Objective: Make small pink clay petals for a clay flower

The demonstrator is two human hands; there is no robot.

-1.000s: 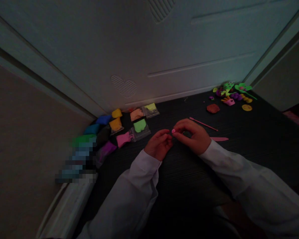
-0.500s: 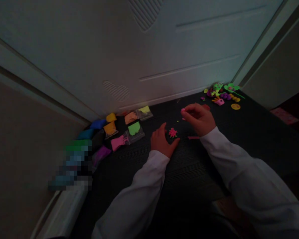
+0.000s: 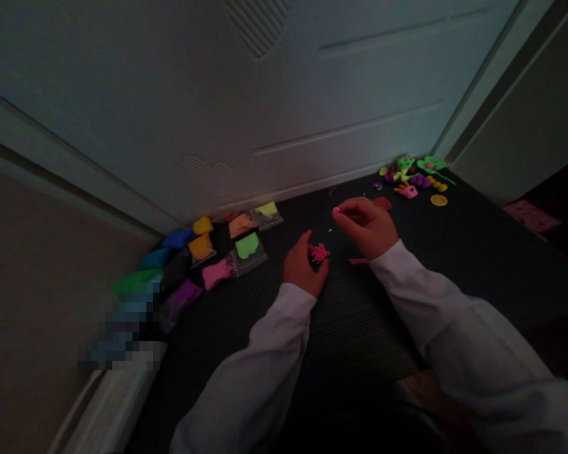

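My left hand (image 3: 303,268) rests on the dark table, its thumb and fingers curved apart around a small pink clay flower (image 3: 320,253) with green bits at its edge. The thumb tip is right beside the flower; whether it touches cannot be made out. To the right, my right hand (image 3: 368,228) is raised slightly, with thumb and forefinger pinching a small piece of pink clay (image 3: 336,211). A flat pink strip (image 3: 358,261) lies below that hand, and a reddish flat piece (image 3: 382,203) shows just behind it. A tiny green bit (image 3: 330,230) lies between the hands.
Bags of coloured clay line the left, among them a green bag (image 3: 247,246), a pink bag (image 3: 216,273) and a purple bag (image 3: 183,299). Several finished clay figures (image 3: 407,176) and a yellow disc (image 3: 438,200) sit back right. A white panel (image 3: 284,94) rises behind the table.
The view has shifted slightly, moving everything a little left. My left thumb and fingers have drawn in closer around the flower. My right hand still pinches the pink clay.
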